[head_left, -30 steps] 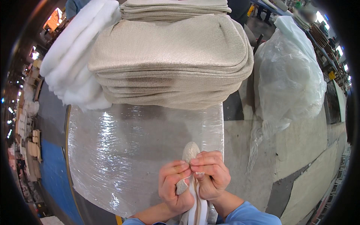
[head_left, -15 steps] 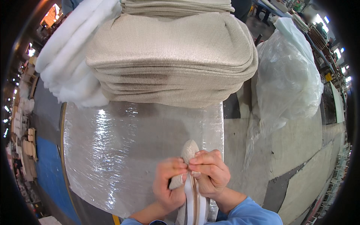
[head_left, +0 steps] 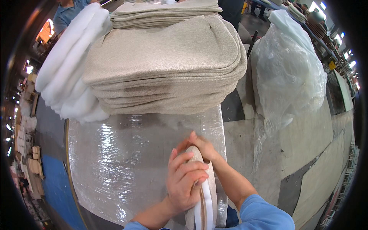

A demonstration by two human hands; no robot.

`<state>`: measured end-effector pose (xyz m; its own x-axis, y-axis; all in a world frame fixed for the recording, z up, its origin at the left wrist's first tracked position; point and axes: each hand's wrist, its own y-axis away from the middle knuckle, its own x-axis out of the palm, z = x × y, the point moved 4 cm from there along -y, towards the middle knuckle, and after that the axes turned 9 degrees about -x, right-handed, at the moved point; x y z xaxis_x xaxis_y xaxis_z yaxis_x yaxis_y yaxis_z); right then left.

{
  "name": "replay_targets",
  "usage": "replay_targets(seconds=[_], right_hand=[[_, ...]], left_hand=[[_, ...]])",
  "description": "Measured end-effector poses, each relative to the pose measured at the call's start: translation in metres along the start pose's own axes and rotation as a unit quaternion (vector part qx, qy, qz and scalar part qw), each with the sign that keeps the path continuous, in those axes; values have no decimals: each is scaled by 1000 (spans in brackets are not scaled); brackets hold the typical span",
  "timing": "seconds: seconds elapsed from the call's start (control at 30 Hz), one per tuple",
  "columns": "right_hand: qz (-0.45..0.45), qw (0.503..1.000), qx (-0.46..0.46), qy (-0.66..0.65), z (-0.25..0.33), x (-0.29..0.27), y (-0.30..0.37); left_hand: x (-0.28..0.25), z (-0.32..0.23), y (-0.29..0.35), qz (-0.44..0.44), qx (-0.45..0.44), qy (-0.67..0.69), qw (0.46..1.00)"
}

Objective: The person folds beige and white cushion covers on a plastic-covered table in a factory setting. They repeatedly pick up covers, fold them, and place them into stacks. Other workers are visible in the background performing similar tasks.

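A beige fabric cushion (head_left: 213,191) stands on edge close to my body, its rounded end pointing away from me. Along its upper edge run a white strip and a narrow brown strip that looks like a zipper. My left hand (head_left: 186,177) lies against its left side, fingers apart and curved over the edge near the rounded end. Around the far tip wraps my right hand (head_left: 202,147), its arm passing along the right side. Some of the right fingers are hidden behind the tip.
A table wrapped in shiny clear film (head_left: 126,165) lies under my hands. On its far part sits a tall stack of beige fabric pieces (head_left: 165,73), with white fluffy batting (head_left: 71,65) to the left. A large clear plastic bag (head_left: 289,73) stands at the right. A person's blue sleeve (head_left: 69,17) shows behind.
Both hands have left their thumb-and-finger pinch near the cushion's end. The right has moved forward around the tip; the left has spread over the side. The view has shifted slightly.
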<state>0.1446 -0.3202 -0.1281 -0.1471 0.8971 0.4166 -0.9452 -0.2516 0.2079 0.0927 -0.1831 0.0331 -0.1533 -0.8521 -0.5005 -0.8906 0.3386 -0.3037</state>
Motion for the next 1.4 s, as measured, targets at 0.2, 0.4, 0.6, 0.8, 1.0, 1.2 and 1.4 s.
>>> replay_targets(seconds=[0.2,0.4,0.6,0.8,1.0,1.2,1.4], right_hand=[[66,993,-85,57,26,17,15],[89,962,-227,120,77,33,32],[76,941,-294,148,100,49,57],[106,934,-307,146,104,51,63],[78,944,-304,107,102,49,67],[56,927,-354,112,109,52,74],[-19,994,-84,-60,63,21,41]], left_hand=[[4,-10,17,-27,-18,-12,999],[15,-14,27,-40,23,59,997],[3,-15,52,35,64,117,990],[6,-30,34,-26,60,83,994],[12,-25,31,-22,83,88,992],[9,-24,29,-10,98,105,990],[10,-7,24,5,51,63,997]])
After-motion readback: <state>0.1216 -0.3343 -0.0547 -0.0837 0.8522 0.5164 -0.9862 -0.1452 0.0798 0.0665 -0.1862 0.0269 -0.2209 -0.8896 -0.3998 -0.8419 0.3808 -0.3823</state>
